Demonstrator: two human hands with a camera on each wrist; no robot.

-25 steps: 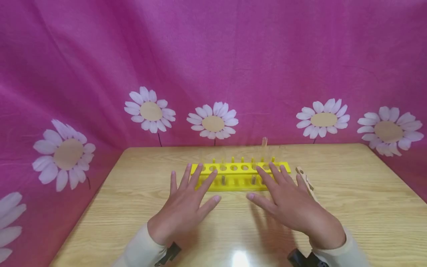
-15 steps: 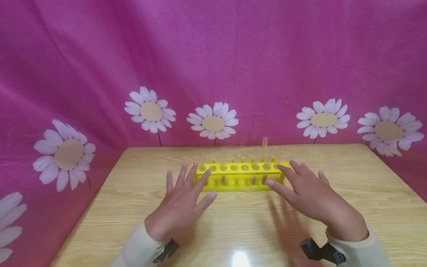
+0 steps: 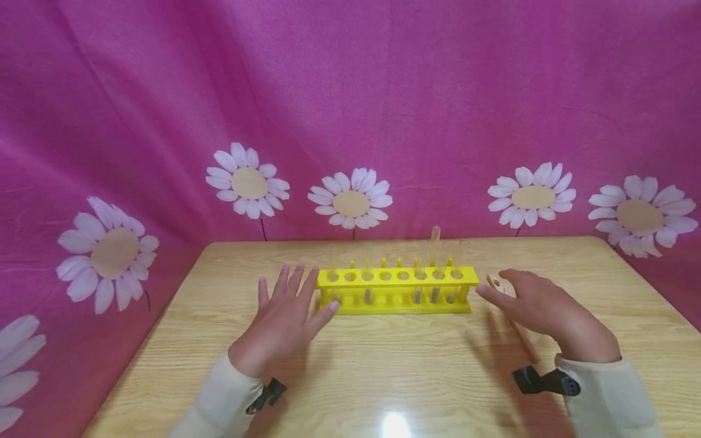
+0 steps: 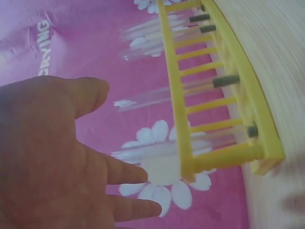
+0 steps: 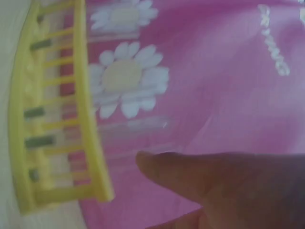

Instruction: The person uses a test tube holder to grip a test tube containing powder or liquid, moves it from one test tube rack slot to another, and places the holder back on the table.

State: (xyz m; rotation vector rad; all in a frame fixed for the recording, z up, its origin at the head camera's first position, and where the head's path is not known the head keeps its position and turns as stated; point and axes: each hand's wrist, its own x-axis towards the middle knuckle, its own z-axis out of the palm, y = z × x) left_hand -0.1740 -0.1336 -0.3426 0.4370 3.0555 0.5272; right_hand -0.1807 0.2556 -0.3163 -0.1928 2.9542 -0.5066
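Observation:
A yellow test tube rack point(image 3: 394, 282) stands upright on the table. Several clear test tubes point(image 4: 147, 98) sit in its holes, with a little dark matter at their bottoms. One test tube point(image 3: 435, 234) rises higher at the back, round end up. Beside the rack's left end, my left hand point(image 3: 279, 328) hovers with fingers spread, holding nothing. To the right of the rack, my right hand point(image 3: 553, 310) is over a wooden test tube holder point(image 3: 520, 340), thumb and forefinger extended near its upper end. Part of the holder is hidden under that hand.
The wooden table point(image 3: 350, 377) reaches back to a pink cloth point(image 3: 350, 91) printed with white daisies, which also hangs at both sides. Short yellow pegs point(image 3: 399, 263) stick up along the rack's rear. Each wrist wears a small black camera point(image 3: 544, 382).
My right hand has moved right, from over the rack to the wooden test tube holder. My left hand has drawn slightly left and down, uncovering the rack's left end. The rack stays put.

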